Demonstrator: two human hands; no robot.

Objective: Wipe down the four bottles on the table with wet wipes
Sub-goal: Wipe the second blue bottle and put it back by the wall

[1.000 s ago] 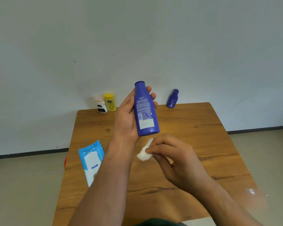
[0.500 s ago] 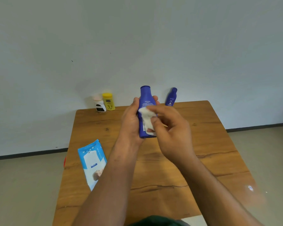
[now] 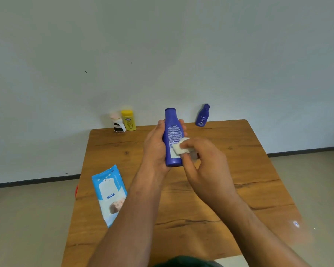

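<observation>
The left hand (image 3: pixel 155 147) grips the upright blue bottle (image 3: pixel 172 135); the right hand's (image 3: pixel 206 166) grip pinches a wet wipe (image 3: pixel 179 147) against it.

Bare arms and a strip of dark green cloth

The left forearm (image 3: pixel 135 212) and right forearm (image 3: pixel 245 214) are uncovered along all that shows of them, and the left hand (image 3: pixel 155 149) and right hand (image 3: pixel 206 168) are bare too. A rounded fold of dark green cloth (image 3: pixel 185 262) shows between the arms at the near edge of the table (image 3: pixel 258 170); which garment it belongs to cannot be told.
</observation>
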